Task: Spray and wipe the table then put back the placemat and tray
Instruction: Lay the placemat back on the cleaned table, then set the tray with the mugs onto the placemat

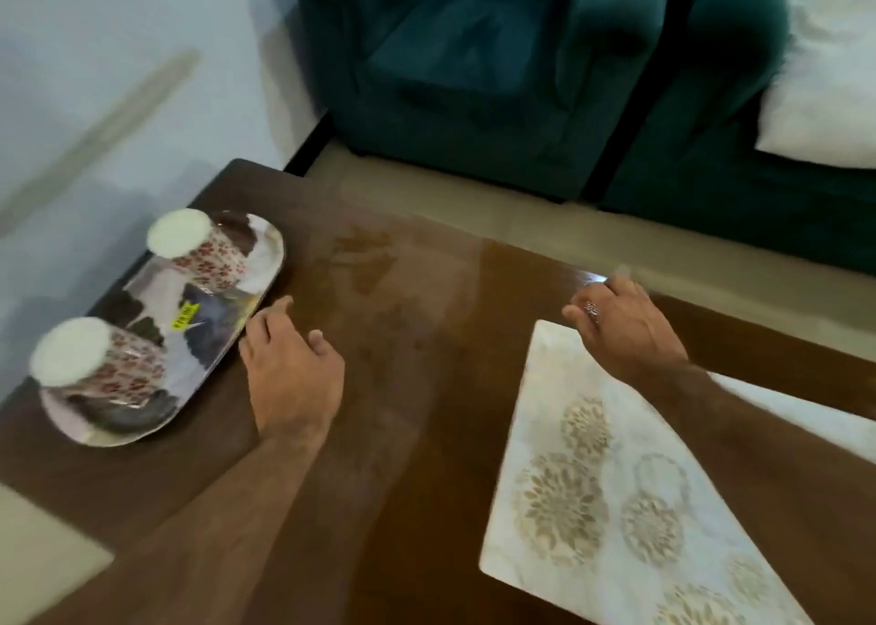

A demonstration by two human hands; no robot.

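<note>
While left hand point(291, 368) rests open w/ fingers touching tray point(161, 330), right hand point(625, 326) hovers relaxed over placemat point(616, 506) on tabletop point(426, 340).

A single wide-angle camera on the person's head looks forward and steeply down at a dark wooden table point(426, 340), near enough that both forearms enter from the bottom edge and fill much of the lower frame. The view is tilted, so the table edges run diagonally. Beyond the far edge it takes in floor and a teal armchair point(474, 70).
</note>
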